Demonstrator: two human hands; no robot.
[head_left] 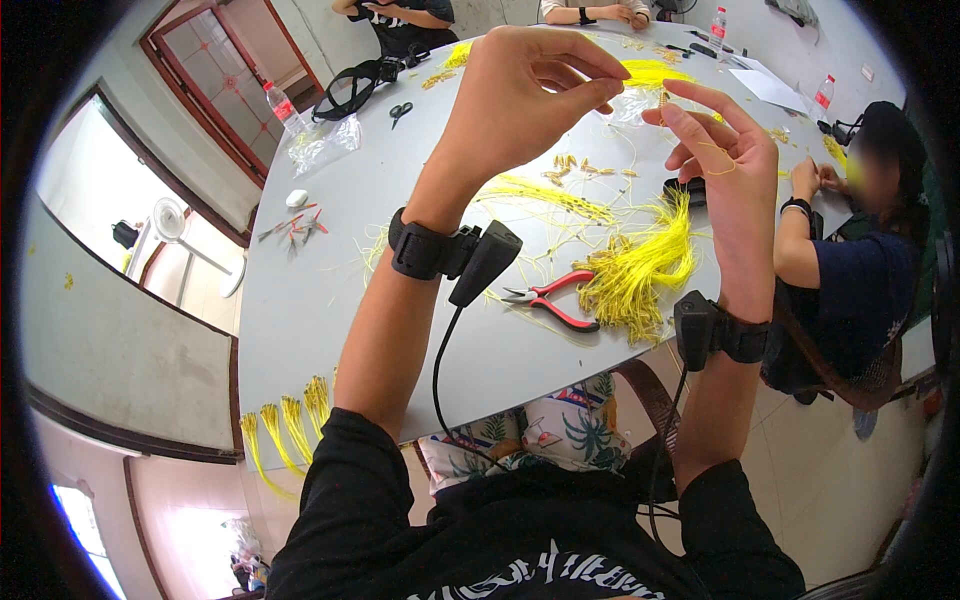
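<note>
Both my hands are raised over the grey table (300, 350). My left hand (530, 95) is closed in a pinch, thumb against forefinger; whatever lies between the tips is too small to make out. Just right of it, my right hand (725, 150) pinches a small gold-coloured piece (662, 100) between thumb and forefinger. A thin yellow thread (718, 165) loops over its fingers. Below the hands lies a thick bundle of yellow tassels (655, 260) with gold-coloured ends. Beside it rest red-handled pliers (560, 305), jaws pointing left.
Loose yellow cords (555, 197) and several small gold-coloured pieces (575, 165) lie mid-table. Small tassels (290, 415) hang over the near left edge. Scissors (400, 112), a bottle (283, 105) and a plastic bag (325, 145) are far left. A person (850, 240) sits at right; others sit opposite.
</note>
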